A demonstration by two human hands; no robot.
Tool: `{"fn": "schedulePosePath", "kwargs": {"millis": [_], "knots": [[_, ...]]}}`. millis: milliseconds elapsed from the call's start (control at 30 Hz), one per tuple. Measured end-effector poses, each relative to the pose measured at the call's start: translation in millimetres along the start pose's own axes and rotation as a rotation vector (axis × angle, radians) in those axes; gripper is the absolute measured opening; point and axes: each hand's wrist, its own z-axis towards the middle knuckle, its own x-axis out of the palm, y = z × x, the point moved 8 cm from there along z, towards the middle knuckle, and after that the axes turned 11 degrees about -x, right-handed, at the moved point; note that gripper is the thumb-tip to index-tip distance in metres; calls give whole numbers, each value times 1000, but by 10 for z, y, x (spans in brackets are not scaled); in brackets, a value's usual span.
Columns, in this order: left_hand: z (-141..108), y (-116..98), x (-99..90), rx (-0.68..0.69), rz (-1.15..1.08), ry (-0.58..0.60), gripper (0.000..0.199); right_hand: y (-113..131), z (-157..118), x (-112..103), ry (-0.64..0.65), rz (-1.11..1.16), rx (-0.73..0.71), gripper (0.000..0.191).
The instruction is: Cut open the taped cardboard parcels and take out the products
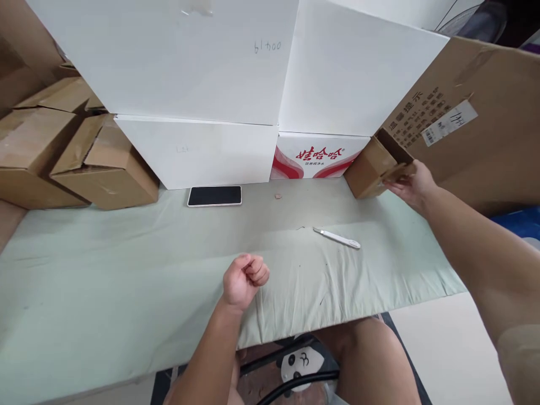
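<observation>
My left hand [246, 280] rests near the front of the cloth-covered table [126, 270], curled into a fist with nothing showing in it. At the right, my right hand [409, 183] has its fingers closed at the front flap of a small open cardboard box [367, 171]; the fingertips are partly hidden there. Between the hands lies a white-handled craft knife [337, 238], its blade pointing left. A small pinkish scrap [278, 196] is on the cloth farther back. The inside of the small box is mostly hidden.
White cartons [202, 152] stand stacked along the back, one with red print [320, 157]. A phone [215, 196] lies before them. Brown boxes [105, 169] fill the left rear; a large cardboard panel [476, 124] stands at the right. Below the table edge are my legs and a panda-patterned seat [301, 365].
</observation>
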Motion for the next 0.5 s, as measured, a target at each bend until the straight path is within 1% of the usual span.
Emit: {"fn": "schedulePosePath", "kwargs": {"millis": [67,133,200,300,400,467,500], "knots": [[28,-7,-10,-3,-2,0,64,-7,19,189,85,47,31,62],[41,-26,-19,2,-6,-2,64,-32,-35,370,162,62,81,59],[38,-45,-22,3,-11,-2,64,-35,-144,532,229,37,106,55],[-8,-62,-8,13,-37,5,63,51,-382,759,324,-21,85,43],[-113,-80,12,49,-74,20,63,281,-681,1039,425,-81,6,32],[-201,-101,10,71,-96,36,63,513,-895,1303,481,-116,-64,27],[-248,-120,-5,83,-107,36,63,654,-1006,1469,506,-145,-113,25]]}}
